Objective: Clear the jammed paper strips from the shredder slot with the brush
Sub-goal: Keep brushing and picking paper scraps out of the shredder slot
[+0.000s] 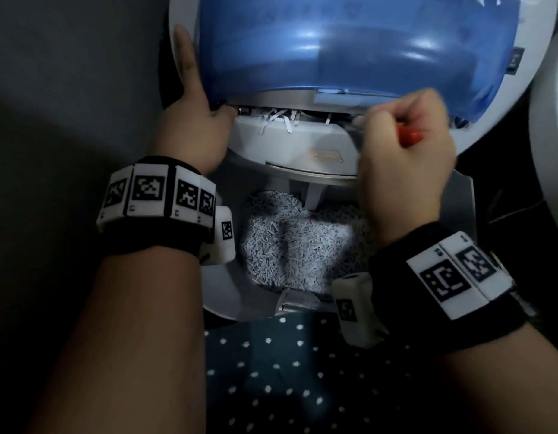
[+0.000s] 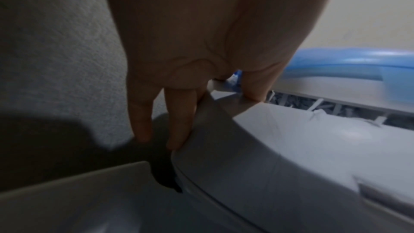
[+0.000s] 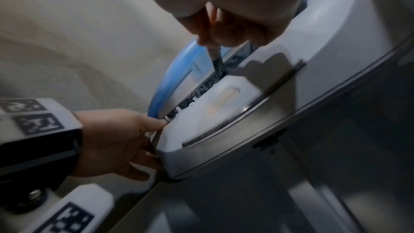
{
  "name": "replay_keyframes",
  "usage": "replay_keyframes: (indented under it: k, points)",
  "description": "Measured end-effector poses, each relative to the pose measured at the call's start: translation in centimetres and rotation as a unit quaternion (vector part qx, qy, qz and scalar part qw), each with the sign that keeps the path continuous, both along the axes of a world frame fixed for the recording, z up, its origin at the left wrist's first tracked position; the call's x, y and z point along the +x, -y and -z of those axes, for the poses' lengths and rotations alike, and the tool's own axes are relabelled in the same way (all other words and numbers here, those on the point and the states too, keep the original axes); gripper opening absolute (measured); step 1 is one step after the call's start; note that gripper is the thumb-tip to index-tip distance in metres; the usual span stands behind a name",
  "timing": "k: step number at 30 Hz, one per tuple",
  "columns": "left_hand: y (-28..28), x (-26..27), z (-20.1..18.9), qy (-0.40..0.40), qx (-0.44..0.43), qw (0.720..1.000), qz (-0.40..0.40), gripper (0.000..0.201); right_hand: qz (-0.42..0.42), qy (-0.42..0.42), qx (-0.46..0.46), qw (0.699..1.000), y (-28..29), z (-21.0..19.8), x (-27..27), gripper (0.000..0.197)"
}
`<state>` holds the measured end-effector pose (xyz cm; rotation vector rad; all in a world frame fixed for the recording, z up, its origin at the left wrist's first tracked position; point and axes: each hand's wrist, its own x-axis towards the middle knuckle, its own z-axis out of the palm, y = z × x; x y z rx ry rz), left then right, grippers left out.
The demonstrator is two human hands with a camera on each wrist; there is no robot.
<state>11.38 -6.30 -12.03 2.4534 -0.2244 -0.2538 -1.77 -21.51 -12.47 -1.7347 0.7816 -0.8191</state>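
White paper strips [image 1: 276, 119] are jammed in the shredder [image 1: 290, 142] slot [image 1: 302, 115]. Brush [image 1: 409, 136] is gripped by the right hand [image 1: 406, 148], tip at the slot's right end. Shredder's left edge is steadied by the straight-fingered left hand [image 1: 193, 120].

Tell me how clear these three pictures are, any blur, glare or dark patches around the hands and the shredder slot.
Head view: dim at the edges, bright glare streaks on the blue cover, right hand motion-blurred. Left wrist view: soft focus, left hand looms large, dark shadow beneath it. Right wrist view: brush smeared, hand's shadow falls on the shredder, strongly curved by the wide lens.
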Motion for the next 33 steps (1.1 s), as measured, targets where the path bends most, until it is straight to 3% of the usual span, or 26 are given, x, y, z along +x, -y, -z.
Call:
replay_keyframes:
  k: [3, 4, 6, 9, 13, 17, 20, 23, 27, 30, 33]
  points:
    - [0.0, 0.1, 0.0, 0.001, 0.000, 1.000, 0.004, 0.087, 0.030, -0.047, -0.065, 0.996, 1.0, 0.2, -0.5, 0.011]
    - [0.0, 0.1, 0.0, 0.001, -0.001, 1.000, 0.002, 0.087, 0.005, -0.066, -0.082, 0.994, 0.9, 0.5, -0.5, 0.004]
    - [0.1, 0.0, 0.0, -0.002, -0.002, 1.000, 0.001, 0.087, -0.072, -0.092, -0.090, 0.989, 0.1, 1.0, -0.3, 0.011]
    - [0.1, -0.1, -0.1, -0.003, 0.000, 1.000, 0.001, 0.088, -0.155, -0.072, -0.059, 0.984, -1.0, 0.9, -0.2, 0.007]
    - [0.1, -0.1, -0.1, -0.003, 0.007, 1.000, -0.001, 0.087, -0.036, -0.030, -0.047, 0.998, 0.6, 0.2, -0.8, 0.018]
    - [0.2, 0.0, 0.0, -0.007, 0.006, 1.000, -0.008, 0.087, 0.073, -0.045, -0.120, 0.989, 2.6, -0.9, -1.8, 0.017]
    - [0.3, 0.0, 0.0, -0.008, 0.006, 1.000, -0.012, 0.087, 0.068, -0.107, -0.176, 0.976, 2.8, -0.7, -2.2, 0.007]
    - [0.3, -0.1, -0.1, -0.008, 0.003, 1.000, -0.012, 0.086, -0.002, -0.178, -0.221, 0.959, 2.2, 0.6, -1.7, 0.019]
    - [0.3, -0.2, -0.2, -0.007, 0.004, 1.000, -0.010, 0.086, -0.064, -0.111, -0.119, 0.985, 1.7, 1.5, -0.7, 0.016]
    - [0.4, -0.1, -0.2, -0.004, 0.007, 1.000, -0.008, 0.086, -0.016, -0.043, -0.001, 0.999, 2.3, 0.9, -0.7, 0.011]
    - [0.4, 0.0, 0.0, -0.002, 0.011, 1.000, -0.010, 0.086, 0.038, -0.032, -0.036, 0.998, 2.3, 0.4, -1.0, 0.008]
